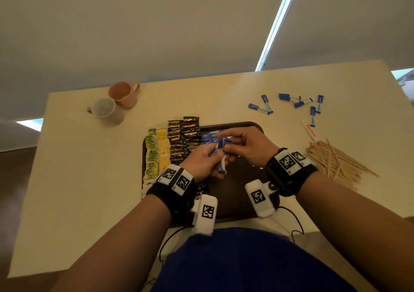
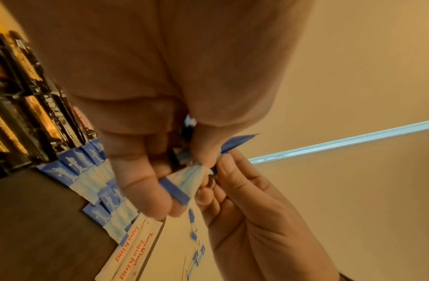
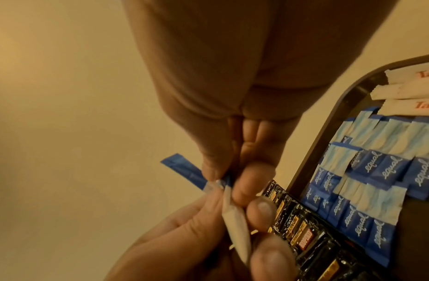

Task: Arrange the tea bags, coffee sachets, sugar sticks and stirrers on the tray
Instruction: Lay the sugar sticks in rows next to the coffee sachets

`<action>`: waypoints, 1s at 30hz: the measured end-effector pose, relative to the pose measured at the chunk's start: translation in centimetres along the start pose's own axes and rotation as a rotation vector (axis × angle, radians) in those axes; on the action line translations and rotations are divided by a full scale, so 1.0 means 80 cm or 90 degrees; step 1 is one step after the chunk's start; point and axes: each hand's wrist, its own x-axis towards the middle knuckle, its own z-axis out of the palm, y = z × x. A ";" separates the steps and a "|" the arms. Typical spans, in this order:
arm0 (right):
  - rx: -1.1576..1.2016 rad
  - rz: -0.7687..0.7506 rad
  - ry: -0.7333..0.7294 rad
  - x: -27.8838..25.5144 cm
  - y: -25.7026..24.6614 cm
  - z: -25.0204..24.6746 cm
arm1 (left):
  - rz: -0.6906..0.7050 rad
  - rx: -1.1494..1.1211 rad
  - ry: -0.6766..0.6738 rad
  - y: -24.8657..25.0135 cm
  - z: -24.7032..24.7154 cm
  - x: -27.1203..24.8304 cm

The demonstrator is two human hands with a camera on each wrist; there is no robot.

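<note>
A dark brown tray lies in front of me. It holds rows of green and yellow tea bags, black coffee sachets and blue-and-white sugar sticks, with white red-lettered sachets beside them. Above the tray, my left hand grips a small bundle of sugar sticks. My right hand pinches the blue end of one stick in that bundle. Several loose sugar sticks lie on the table at the far right. A pile of wooden stirrers sits right of the tray.
Two pink mugs stand at the far left of the beige table. One white red-lettered sachet lies between the loose sticks and the stirrers. Black cables trail over the near table edge.
</note>
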 end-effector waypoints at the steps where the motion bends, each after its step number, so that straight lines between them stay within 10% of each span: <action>1: 0.017 0.012 0.023 0.001 -0.001 0.005 | -0.002 0.002 0.014 0.001 -0.004 -0.001; 12: 0.221 0.095 0.108 0.006 0.002 0.030 | -0.053 -0.017 0.168 -0.004 -0.024 0.004; 30: -0.197 0.093 0.065 0.034 0.054 0.004 | -0.005 0.166 0.285 -0.013 -0.037 0.024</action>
